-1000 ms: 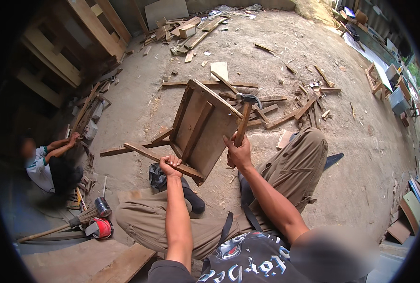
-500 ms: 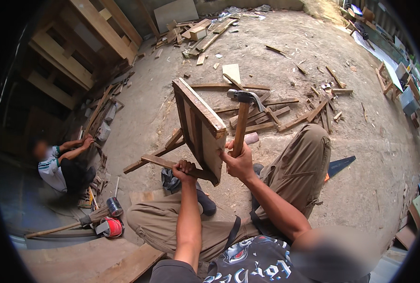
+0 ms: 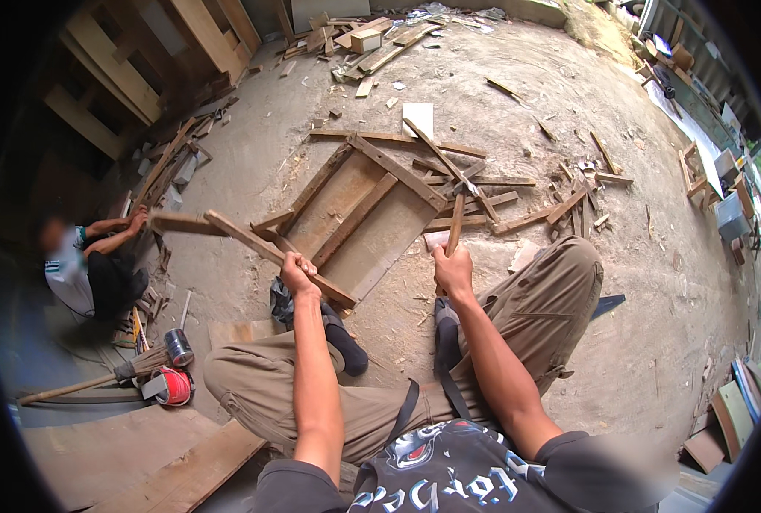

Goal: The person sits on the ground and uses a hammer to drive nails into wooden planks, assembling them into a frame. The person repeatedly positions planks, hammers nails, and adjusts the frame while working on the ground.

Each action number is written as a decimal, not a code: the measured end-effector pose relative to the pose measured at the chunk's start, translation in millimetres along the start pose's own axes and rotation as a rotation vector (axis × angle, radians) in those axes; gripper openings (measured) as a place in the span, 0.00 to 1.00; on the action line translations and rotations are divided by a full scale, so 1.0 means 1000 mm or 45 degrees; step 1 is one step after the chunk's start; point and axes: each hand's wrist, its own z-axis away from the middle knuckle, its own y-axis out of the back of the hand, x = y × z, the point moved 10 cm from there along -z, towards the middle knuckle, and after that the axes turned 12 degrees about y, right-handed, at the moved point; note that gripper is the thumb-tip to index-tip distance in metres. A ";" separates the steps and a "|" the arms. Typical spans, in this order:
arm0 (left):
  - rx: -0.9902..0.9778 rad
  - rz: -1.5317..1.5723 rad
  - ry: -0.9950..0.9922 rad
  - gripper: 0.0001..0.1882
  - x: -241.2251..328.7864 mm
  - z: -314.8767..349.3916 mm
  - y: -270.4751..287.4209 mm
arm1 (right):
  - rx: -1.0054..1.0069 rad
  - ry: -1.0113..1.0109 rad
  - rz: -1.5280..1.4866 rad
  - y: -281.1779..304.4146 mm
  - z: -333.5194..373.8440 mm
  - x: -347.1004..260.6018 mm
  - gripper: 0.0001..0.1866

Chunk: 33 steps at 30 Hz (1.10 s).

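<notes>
My left hand [image 3: 299, 274] is closed round a wooden leg [image 3: 248, 238] joined to a small wooden frame with a panel [image 3: 359, 275]. The frame is tilted in front of my shins, its strips and the panel's inner side toward me. A second leg [image 3: 185, 224] sticks out to the left. My right hand [image 3: 454, 272] grips a claw hammer by its wooden handle [image 3: 455, 224], right of the frame. The hammer's metal head [image 3: 464, 185] is up, against a background of loose strips, and apart from the frame's near side.
Loose wood strips [image 3: 491, 201] lie beyond the frame. A handsaw [image 3: 608, 305] lies right of my knee. To my left are a brush [image 3: 145, 363], a can [image 3: 178, 348] and a red reel of line [image 3: 173, 387]. A crouching person [image 3: 73, 265] works at far left.
The wooden frame has swung down and away from upright, now showing its inner side. My right hand has moved off its edge, the hammer lowered a little. The view has shifted slightly.
</notes>
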 end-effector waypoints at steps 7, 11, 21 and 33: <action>0.452 -1.048 -0.510 0.16 0.045 0.036 -0.042 | -0.393 -0.107 0.324 -0.027 0.004 0.087 0.15; 0.563 -1.316 -0.595 0.15 0.042 0.037 -0.041 | -0.532 0.052 0.371 -0.061 0.027 0.096 0.19; 0.552 -1.779 -0.848 0.14 -0.002 0.039 -0.068 | -0.783 -0.289 0.440 -0.091 0.076 0.138 0.22; 0.427 -1.823 -0.636 0.15 -0.012 0.032 -0.102 | -0.598 -0.202 0.407 -0.129 0.084 0.160 0.25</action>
